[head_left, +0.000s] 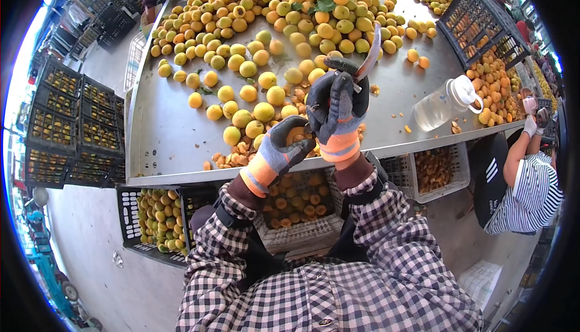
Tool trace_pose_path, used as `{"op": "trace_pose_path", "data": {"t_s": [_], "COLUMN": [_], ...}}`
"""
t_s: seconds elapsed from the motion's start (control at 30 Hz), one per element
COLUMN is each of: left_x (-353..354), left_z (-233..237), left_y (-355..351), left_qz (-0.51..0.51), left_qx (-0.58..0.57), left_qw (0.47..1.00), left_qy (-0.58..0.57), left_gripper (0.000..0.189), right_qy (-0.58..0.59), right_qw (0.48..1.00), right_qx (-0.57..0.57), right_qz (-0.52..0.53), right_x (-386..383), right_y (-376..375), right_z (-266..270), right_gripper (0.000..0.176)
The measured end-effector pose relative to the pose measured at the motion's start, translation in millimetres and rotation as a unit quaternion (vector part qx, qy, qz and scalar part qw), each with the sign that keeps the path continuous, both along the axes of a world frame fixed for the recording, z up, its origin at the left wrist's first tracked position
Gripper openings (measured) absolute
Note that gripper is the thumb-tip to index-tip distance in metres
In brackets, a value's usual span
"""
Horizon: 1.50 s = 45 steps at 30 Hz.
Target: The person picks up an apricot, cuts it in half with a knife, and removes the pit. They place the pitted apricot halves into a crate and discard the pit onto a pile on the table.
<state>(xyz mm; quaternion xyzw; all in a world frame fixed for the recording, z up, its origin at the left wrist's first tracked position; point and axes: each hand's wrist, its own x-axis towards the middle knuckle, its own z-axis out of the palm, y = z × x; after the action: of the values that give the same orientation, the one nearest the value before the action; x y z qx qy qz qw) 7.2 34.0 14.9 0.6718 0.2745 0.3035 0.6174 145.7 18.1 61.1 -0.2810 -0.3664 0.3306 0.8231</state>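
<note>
My right hand [339,105], in a dark-coated glove, is closed around a knife with a curved blade [370,53] that points up and away from me. My left hand [284,149], gloved alike, curls its thumb and fingers around an orange apricot [295,134], mostly hidden by the glove. The hands are side by side above the near edge of the metal table [175,145], the right fingertips close to the left ones. Beyond them whole yellow-green apricots [264,112] are heaped, and cut orange pieces [232,158] lie by the left hand.
A water bottle [444,103] lies tilted on the right. Below the table edge are crates of apricot halves [296,202], pieces [433,172] and whole fruit [160,217]. A black crate [480,24] stands at the far right. A person in a striped shirt [534,187] works at right.
</note>
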Motion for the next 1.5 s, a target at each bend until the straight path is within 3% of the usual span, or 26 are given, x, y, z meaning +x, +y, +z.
{"op": "trace_pose_path", "data": {"t_s": [0.07,0.17,0.27,0.37,0.5,0.8,0.87,1.13,1.17,1.33,1.43,1.5], "left_x": [1.0,0.9,4.6,2.7,-3.1,0.9,1.5,1.6,1.1,6.6,10.1,7.3], "left_z": [0.6,-1.8,-15.3,-9.0,-8.5,2.4,-0.9,-4.0,-0.6,-9.7,-4.9,-3.3], "left_y": [-2.7,-1.3,-0.1,0.0,1.4,-2.0,0.0,13.0,15.6,25.9,31.3,38.4], "left_qz": [-0.006,0.003,0.022,0.019,-0.009,0.005,0.011,0.015,0.005,0.041,0.095,0.116], "left_qx": [-0.07,-0.009,-0.005,0.029,-0.009,0.118,0.158,0.265,0.301,0.368,0.306,0.292], "left_qw": [0.997,1.0,0.999,0.999,1.0,0.992,0.983,0.951,0.937,0.912,0.857,0.848], "left_qy": [-0.031,-0.002,-0.045,-0.01,-0.015,0.042,0.098,0.156,0.175,0.175,0.404,0.427], "left_gripper": [0.033,0.032,0.034,0.037,0.039,0.042,0.041,0.038,0.037,0.032,0.04,0.045], "right_qy": [0.001,0.059,0.048,0.062,0.097,0.229,0.236,0.359,0.423,0.365,0.315,0.276], "right_qw": [1.0,0.998,0.998,0.997,0.992,0.958,0.954,0.869,0.838,0.87,0.911,0.932], "right_qx": [-0.027,-0.008,-0.01,-0.022,-0.081,-0.167,-0.179,-0.34,-0.337,-0.331,-0.262,-0.229], "right_qz": [-0.004,0.01,0.042,0.028,0.033,0.044,0.043,-0.002,0.073,0.023,-0.048,-0.043], "right_x": [-2.7,-2.1,-8.8,-10.8,-3.9,3.1,5.4,10.1,18.0,10.3,16.7,21.8], "right_y": [-0.1,3.8,8.4,10.4,7.7,20.4,23.0,43.5,46.1,45.4,44.5,41.5], "right_z": [-2.3,-7.1,-16.2,-12.2,-8.7,-25.5,-29.4,-38.9,-48.0,-36.1,-34.7,-33.2], "right_gripper": [0.032,0.029,0.03,0.029,0.027,0.02,0.019,0.013,0.012,0.015,0.016,0.016]}}
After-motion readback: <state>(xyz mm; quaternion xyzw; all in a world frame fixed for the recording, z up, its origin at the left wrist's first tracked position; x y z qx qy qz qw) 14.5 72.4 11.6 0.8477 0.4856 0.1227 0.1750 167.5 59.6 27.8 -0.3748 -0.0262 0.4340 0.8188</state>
